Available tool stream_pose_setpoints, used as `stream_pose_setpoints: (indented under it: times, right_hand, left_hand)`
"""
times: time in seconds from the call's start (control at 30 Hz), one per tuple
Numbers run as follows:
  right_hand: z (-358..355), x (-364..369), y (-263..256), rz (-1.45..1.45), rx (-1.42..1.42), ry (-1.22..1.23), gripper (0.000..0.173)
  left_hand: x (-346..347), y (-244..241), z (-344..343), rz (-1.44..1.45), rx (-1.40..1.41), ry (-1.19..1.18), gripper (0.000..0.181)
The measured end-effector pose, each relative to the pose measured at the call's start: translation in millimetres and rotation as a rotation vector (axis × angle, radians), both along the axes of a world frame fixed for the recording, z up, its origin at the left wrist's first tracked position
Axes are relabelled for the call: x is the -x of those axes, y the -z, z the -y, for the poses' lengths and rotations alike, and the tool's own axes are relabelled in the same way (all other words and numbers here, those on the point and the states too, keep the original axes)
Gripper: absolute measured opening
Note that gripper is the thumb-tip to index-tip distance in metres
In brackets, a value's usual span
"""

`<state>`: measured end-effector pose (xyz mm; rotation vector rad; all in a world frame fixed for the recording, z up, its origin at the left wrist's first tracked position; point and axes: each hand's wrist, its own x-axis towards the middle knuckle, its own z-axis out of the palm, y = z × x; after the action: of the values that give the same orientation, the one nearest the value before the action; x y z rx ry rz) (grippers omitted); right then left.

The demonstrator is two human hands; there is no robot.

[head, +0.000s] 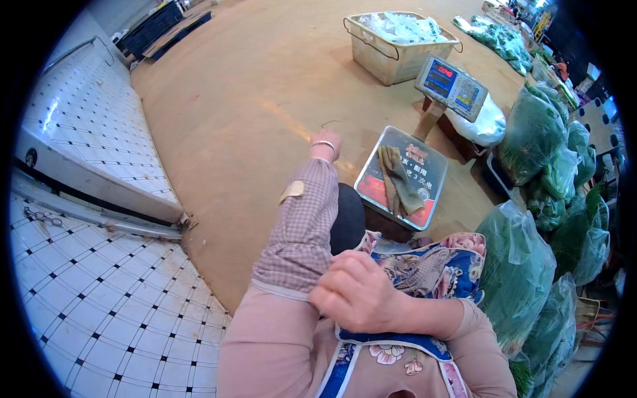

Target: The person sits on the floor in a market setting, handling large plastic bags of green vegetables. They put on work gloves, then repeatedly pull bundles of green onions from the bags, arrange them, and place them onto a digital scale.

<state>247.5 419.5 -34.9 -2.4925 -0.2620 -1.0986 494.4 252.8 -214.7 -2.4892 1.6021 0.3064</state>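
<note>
My left arm reaches forward over the floor, wearing a checked oversleeve [303, 219] with a tan patch. My left hand [327, 142], with a bracelet at the wrist, is foreshortened, and its fingers are mostly hidden. My right hand [356, 293] crosses my body, its fingers closed on the upper edge of that oversleeve near the elbow. A second checked piece of cloth [423, 271] lies on the blue floral apron [460, 263] in my lap. Just ahead stands an electronic platform scale [371, 174] with a pair of dirty work gloves [400, 184] on its pan.
Behind the scale's display [450, 87] stands a plastic crate [378, 62] holding clear bags. Bags of green vegetables [517, 278] line the right side. On the left are a tiled wall [119, 318] and a metal rail [99, 181]. Dark pallets [154, 30] are stacked far left.
</note>
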Motion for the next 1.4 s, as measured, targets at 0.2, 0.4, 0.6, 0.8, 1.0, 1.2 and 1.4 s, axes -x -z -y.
stream_pose_setpoints:
  times: [0.2,0.4,0.6,0.8,1.0,1.2,1.4]
  right_hand:
    - [29,26,1,-0.507,-0.721,-0.252,0.018]
    - [38,-2,20,-0.367,-0.822,-0.077,0.01]
    - [41,7,15,-0.483,-0.901,-0.187,0.011]
    - [45,10,26,-0.642,-1.125,-0.455,0.013]
    - [49,28,19,-0.742,-1.432,-0.578,0.019]
    - [47,10,4,-0.512,-1.136,-0.401,0.018]
    - [29,-32,-29,-0.446,-0.986,-0.261,0.018]
  left_hand:
    - [-11,-35,-4,-0.01,0.102,0.019,0.022]
    - [21,-41,6,0.052,0.065,0.065,0.023]
    - [29,-43,9,0.055,0.078,0.116,0.028]
    - [21,-36,5,0.06,0.164,0.161,0.026]
    - [22,-53,-3,0.077,0.029,0.119,0.026]
    - [25,-24,-11,0.18,0.014,0.117,0.024]
    - [53,-12,-5,0.265,-0.137,0.306,0.026]
